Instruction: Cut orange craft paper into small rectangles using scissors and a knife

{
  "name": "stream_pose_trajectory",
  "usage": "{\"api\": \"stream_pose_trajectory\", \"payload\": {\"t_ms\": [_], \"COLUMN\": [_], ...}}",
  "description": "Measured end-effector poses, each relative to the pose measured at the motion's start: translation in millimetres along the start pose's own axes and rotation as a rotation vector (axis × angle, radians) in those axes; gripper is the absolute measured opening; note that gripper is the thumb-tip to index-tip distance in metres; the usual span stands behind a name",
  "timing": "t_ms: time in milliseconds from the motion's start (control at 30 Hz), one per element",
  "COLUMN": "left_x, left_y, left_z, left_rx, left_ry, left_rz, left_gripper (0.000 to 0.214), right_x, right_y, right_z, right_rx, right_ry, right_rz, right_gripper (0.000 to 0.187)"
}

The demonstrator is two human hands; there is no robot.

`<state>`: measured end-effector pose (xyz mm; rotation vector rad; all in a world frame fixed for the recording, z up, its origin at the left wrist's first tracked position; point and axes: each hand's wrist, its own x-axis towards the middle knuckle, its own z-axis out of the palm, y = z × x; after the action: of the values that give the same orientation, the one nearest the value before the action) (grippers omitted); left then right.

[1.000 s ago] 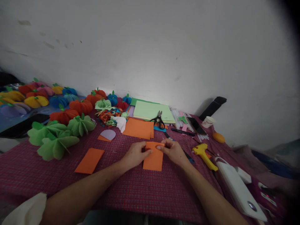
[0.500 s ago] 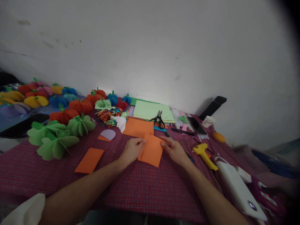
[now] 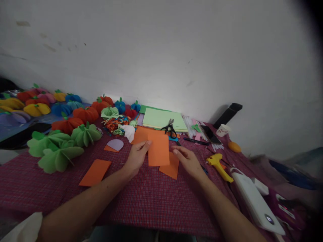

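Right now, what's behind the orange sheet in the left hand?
Behind the held orange sheet, parts of another orange sheet show at its upper left and of an orange piece at its lower right. Their covered parts, and anything else there, are hidden.

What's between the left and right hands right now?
In the head view: an orange sheet, pinched by the left hand, and another orange piece partly behind it.

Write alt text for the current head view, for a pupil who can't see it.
A person's left hand holds an orange paper rectangle over a plaid tablecloth, the right hand beside it near another orange piece. Beyond lie black scissors and green sheets; colourful paper pumpkins sit at left, a yellow glue gun at right.
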<state>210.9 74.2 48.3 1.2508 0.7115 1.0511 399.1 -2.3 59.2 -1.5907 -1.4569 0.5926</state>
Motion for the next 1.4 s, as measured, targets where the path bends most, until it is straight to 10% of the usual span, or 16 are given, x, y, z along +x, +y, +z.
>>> {"api": "stream_pose_trajectory", "payload": {"t_ms": [433, 1400], "left_x": [-10, -13], "left_y": [-7, 4], "left_z": [9.4, 11.2], "left_rx": [-0.101, -0.254], "left_ry": [-0.467, -0.375], "left_rz": [-0.206, -0.369], "left_gripper": [0.031, 0.031], "right_x": [-8, -9], "right_y": [-1, 1], "right_z": [11, -1], "right_rx": [0.449, 0.227], "right_ry": [-0.164, -0.167], "right_rz": [0.158, -0.041], "right_gripper": [0.028, 0.021]}}
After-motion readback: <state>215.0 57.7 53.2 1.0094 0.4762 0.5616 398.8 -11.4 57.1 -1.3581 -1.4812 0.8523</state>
